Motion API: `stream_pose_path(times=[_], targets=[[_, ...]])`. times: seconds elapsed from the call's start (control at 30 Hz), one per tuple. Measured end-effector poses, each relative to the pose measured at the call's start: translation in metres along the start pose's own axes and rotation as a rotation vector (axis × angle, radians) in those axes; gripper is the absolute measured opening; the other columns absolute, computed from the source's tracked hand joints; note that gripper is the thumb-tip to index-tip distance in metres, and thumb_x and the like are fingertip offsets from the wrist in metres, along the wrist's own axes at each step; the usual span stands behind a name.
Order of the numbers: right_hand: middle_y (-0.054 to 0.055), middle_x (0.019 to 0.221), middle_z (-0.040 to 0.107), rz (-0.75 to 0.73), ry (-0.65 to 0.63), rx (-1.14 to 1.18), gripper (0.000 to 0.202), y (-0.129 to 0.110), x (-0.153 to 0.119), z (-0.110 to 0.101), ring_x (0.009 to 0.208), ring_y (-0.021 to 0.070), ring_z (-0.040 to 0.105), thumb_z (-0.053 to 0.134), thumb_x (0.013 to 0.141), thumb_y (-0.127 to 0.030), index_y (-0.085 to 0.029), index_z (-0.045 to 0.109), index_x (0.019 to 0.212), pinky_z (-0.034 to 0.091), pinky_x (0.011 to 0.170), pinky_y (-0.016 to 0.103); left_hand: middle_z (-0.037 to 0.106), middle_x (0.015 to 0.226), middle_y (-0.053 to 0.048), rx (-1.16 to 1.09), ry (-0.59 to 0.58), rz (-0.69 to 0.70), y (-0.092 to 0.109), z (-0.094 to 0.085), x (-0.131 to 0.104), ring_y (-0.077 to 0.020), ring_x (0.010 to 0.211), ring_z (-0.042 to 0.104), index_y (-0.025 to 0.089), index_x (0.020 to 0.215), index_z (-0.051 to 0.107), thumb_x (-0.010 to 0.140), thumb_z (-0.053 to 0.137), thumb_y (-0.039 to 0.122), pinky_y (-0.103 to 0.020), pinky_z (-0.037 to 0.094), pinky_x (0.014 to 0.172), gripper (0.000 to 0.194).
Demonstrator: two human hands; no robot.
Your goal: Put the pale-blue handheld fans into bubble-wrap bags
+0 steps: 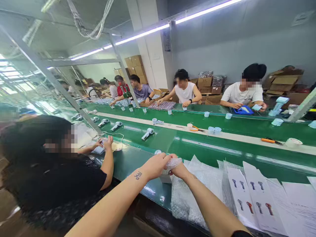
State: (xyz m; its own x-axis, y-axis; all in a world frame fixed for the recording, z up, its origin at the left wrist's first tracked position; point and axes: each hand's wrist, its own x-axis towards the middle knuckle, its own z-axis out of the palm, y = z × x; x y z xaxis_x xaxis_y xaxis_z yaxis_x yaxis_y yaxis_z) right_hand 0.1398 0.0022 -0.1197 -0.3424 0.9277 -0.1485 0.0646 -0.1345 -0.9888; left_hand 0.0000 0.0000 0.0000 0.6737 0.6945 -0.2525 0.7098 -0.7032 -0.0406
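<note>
My left hand [158,164] and my right hand [178,169] meet over the near edge of the green conveyor table [138,161]. Both grip a small piece of clear bubble wrap [174,162] bunched between the fingers. A white box [165,177] sits just under the hands, partly hidden by them. More bubble-wrap sheets [197,184] lie flat below and to the right of my right wrist. A small pale blue cap [157,152] rests on the belt just beyond my left hand.
Printed leaflets [256,200] lie at the right. A co-worker in black [56,177] sits close on my left, hands at a small item. Handheld fan-like devices [147,133], cups, orange pliers [196,128] and tape [293,142] are on the belt. Several people sit opposite; cartons stand behind.
</note>
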Motion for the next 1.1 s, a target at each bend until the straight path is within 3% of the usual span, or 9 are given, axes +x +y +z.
stream_pose_path(times=[0.3,0.4,0.5,0.67,0.8,0.87,0.93,1.0,1.1], targets=[[0.002,0.085,0.048,-0.030,0.046,-0.102,0.028,-0.003,-0.005,-0.005,0.054,0.0090,0.049,0.051,0.077,-0.032,-0.019,0.033,0.095,0.040,0.036,0.019,0.064,0.110,-0.008,-0.124,0.539,-0.105,-0.004,0.057,-0.017,-0.0173,0.090,0.060,0.014,0.100,0.059,0.085,0.040,0.005,-0.032,0.044,0.077,0.026],[0.008,0.101,0.050,-0.027,0.042,-0.125,0.024,-0.007,-0.009,-0.008,0.067,0.0133,0.055,0.043,0.081,-0.031,-0.019,0.040,0.102,0.047,0.041,0.023,0.065,0.111,-0.007,-0.137,0.550,-0.166,-0.004,0.077,-0.017,-0.0189,0.097,0.060,0.016,0.098,0.062,0.087,0.044,0.010,-0.039,0.041,0.090,0.022],[0.011,0.122,0.045,0.007,-0.052,-0.086,0.035,-0.008,-0.014,-0.018,0.077,0.0148,0.056,0.044,0.081,-0.034,-0.020,0.042,0.114,0.052,0.050,0.028,0.061,0.120,-0.003,-0.110,0.418,-0.228,0.009,0.091,-0.020,-0.0306,0.122,0.046,0.020,0.089,0.066,0.087,0.057,0.029,-0.057,0.016,0.108,0.013],[0.018,0.141,0.032,0.056,-0.236,-0.322,0.112,0.000,-0.010,-0.026,0.123,0.0290,0.041,0.078,0.050,-0.033,-0.018,0.019,0.143,0.038,0.100,0.044,0.056,0.129,-0.002,-0.205,0.229,-0.323,0.023,0.092,-0.019,-0.0387,0.130,0.031,0.024,0.122,0.058,0.081,0.062,0.032,-0.065,0.002,0.108,0.041],[0.010,0.110,0.059,-0.032,-0.160,-0.377,0.082,-0.002,0.004,-0.011,0.100,0.0254,0.057,0.072,0.047,-0.020,-0.013,0.047,0.125,0.045,0.087,0.037,0.061,0.120,-0.004,-0.425,0.468,-0.240,0.006,0.086,-0.031,-0.0319,0.123,0.042,0.022,0.107,0.065,0.085,0.051,0.025,-0.056,0.023,0.108,0.027],[0.005,0.102,0.063,-0.033,-0.153,-0.359,0.068,-0.014,0.009,-0.014,0.089,0.0218,0.059,0.070,0.050,-0.020,-0.014,0.052,0.115,0.047,0.078,0.033,0.064,0.110,-0.008,-0.611,0.740,-0.427,-0.012,0.089,-0.045,-0.0251,0.110,0.053,0.018,0.099,0.064,0.087,0.046,0.037,-0.044,0.037,0.101,0.029],[0.005,0.105,0.062,-0.045,-0.096,-0.342,0.068,-0.034,0.013,-0.033,0.093,0.0214,0.059,0.072,0.052,-0.025,-0.015,0.050,0.116,0.047,0.079,0.031,0.064,0.102,-0.010,-0.788,0.842,-0.812,-0.030,0.097,-0.054,-0.0218,0.098,0.058,0.015,0.098,0.061,0.086,0.042,0.047,-0.036,0.044,0.092,0.039],[0.006,0.115,0.060,-0.094,0.002,-0.310,0.075,-0.056,0.021,-0.065,0.101,0.0220,0.058,0.076,0.053,-0.031,-0.016,0.047,0.121,0.046,0.085,0.032,0.064,0.097,-0.011,-0.904,0.720,-1.096,-0.043,0.110,-0.051,-0.0218,0.091,0.060,0.012,0.099,0.057,0.083,0.042,0.044,-0.033,0.047,0.086,0.039],[0.008,0.121,0.057,-0.171,0.131,-0.258,0.078,-0.077,0.043,-0.123,0.107,0.0220,0.057,0.075,0.056,-0.032,-0.016,0.042,0.125,0.046,0.089,0.032,0.065,0.098,-0.014,-0.964,0.491,-1.150,-0.048,0.137,-0.017,-0.0229,0.092,0.063,0.008,0.102,0.055,0.078,0.048,0.035,-0.031,0.048,0.084,0.037]])
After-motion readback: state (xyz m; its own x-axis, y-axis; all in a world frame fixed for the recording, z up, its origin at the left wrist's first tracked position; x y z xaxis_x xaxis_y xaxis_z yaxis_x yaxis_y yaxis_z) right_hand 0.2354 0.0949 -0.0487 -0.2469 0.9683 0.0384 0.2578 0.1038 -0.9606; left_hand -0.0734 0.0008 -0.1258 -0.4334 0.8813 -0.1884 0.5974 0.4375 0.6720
